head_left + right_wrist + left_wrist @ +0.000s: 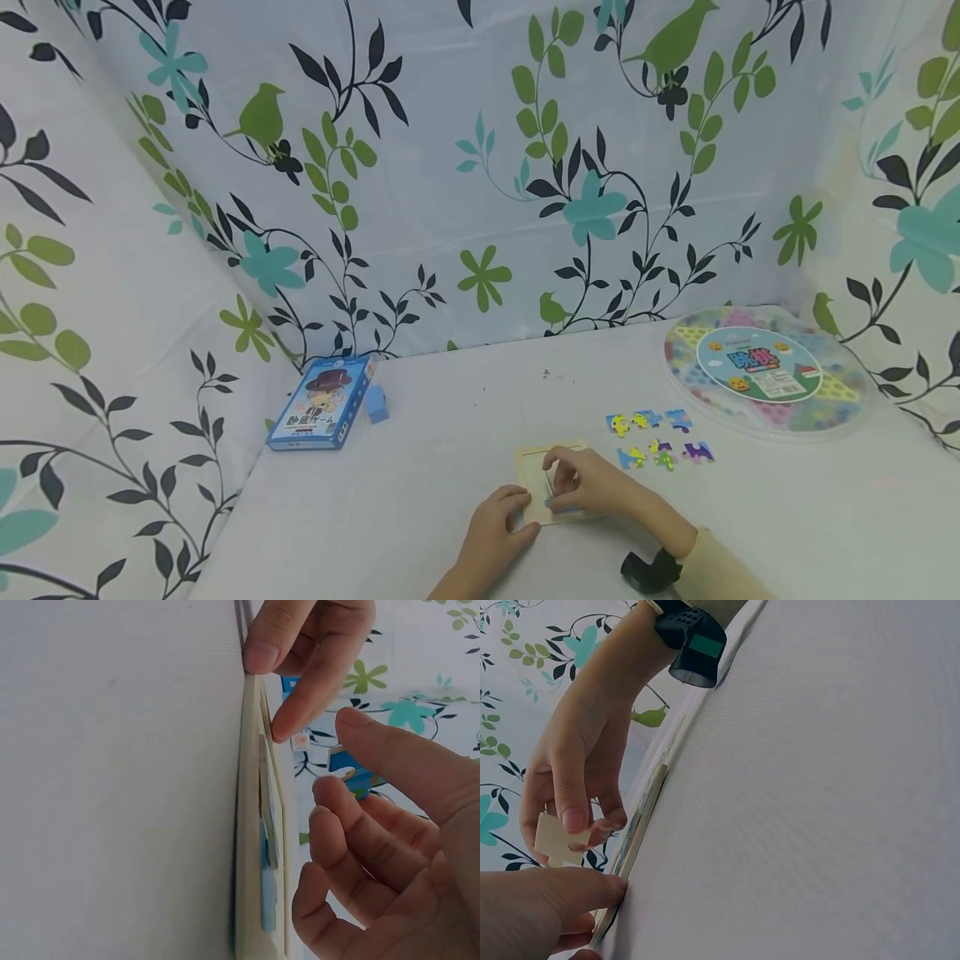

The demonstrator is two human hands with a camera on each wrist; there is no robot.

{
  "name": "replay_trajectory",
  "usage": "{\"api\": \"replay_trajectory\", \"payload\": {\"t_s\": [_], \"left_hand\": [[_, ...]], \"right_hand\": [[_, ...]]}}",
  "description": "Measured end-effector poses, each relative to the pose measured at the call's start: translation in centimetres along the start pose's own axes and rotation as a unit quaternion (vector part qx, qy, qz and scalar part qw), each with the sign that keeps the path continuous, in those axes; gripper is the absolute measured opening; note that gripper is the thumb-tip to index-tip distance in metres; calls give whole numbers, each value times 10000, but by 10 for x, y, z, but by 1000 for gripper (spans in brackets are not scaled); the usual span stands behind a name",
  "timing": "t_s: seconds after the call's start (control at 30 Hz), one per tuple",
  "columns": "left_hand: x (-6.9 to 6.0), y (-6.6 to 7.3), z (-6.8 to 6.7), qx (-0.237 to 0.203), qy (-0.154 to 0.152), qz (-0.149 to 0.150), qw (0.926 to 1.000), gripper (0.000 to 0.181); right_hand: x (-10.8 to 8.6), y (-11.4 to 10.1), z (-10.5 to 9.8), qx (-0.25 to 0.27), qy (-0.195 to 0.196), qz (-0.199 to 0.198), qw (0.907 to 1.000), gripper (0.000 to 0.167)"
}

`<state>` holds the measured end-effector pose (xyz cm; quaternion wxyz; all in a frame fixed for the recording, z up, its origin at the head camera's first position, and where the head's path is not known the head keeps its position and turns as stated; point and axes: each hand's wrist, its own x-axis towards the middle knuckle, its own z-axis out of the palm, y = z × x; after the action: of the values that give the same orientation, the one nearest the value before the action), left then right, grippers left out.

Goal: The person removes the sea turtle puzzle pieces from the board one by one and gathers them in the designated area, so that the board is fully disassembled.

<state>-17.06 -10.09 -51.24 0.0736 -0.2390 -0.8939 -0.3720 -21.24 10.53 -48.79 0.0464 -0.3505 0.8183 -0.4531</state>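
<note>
A shallow wooden puzzle tray (pixel 531 465) lies on the white-covered table. My left hand (pixel 498 531) holds its near left corner, thumb and index finger at the edges. Above the tray, my right hand (pixel 594 483) pinches a jigsaw piece between thumb and fingers. That jigsaw piece (pixel 555 838) shows its plain pale back in the left wrist view and a blue printed side in the right wrist view. Blue-printed pieces (pixel 268 881) lie inside the tray, partly hidden by my right hand in the head view.
Several loose jigsaw pieces (pixel 663 457) lie right of the tray. Behind them is a large round clear-lidded game box (pixel 840 400). At the back left stand a blue card box (pixel 315 408) and a small blue block (pixel 377 404). Patterned cloth walls surround the table.
</note>
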Motion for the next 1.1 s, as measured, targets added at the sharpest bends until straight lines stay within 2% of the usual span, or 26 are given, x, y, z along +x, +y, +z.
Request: {"api": "replay_trajectory", "payload": {"t_s": [0.23,0.37,0.47,0.6,0.77,1.1], "left_hand": [[1,1,0,76,45,-89,9999,31],[2,2,0,136,1,-169,9998,31],[2,3,0,175,-51,-221,9996,31],[1,2,1,223,-27,-162,9996,31],[1,0,2,336,65,-8,9994,30],[2,3,1,331,-40,-132,9994,31]], "right_hand": [[-11,2,-15,-106,372,150,9991,37],[-21,2,-28,-382,602,68,9974,35],[-30,2,-37,-566,727,208,9955,36],[-40,4,-48,-759,850,435,9925,37],[-50,6,-58,-925,1067,294,9895,38],[-76,11,-80,-1321,1186,394,9833,40]]}}
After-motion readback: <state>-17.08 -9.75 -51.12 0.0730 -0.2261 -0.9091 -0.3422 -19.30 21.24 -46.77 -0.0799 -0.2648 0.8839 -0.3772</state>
